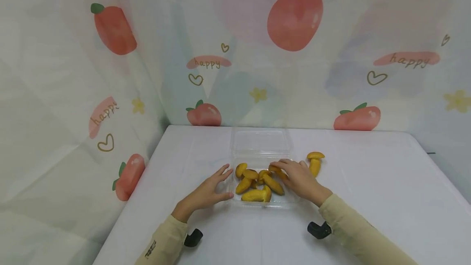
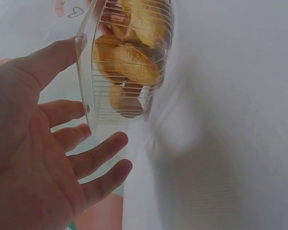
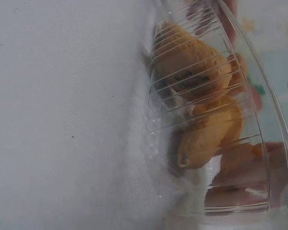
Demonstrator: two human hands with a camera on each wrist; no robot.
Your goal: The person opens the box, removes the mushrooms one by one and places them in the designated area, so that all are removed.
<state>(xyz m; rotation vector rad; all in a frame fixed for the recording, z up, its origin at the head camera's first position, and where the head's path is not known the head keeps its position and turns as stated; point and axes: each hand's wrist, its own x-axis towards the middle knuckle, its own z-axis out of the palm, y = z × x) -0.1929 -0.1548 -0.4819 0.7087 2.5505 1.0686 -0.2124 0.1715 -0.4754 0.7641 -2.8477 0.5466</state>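
Clear plastic clamshell container [image 1: 283,205], one: on the white worktop [image 1: 375,179], hinged lid [image 1: 261,140] laid back. Contents: several yellow mushrooms [image 1: 273,184], crowded left and centre.
Left hand [image 1: 206,193]: fingers spread and empty, beside the container's left wall; a light brace at the rim should prevent sliding.
Right hand [image 1: 299,177]: fingers curled about another mushroom [image 1: 274,168] at the container's back right; firmness cannot be told. Advised: lower it flat, cap clear of its neighbours, below rim height; release gently.
Loose mushroom [image 1: 315,163], one: on the worktop, right of the container.
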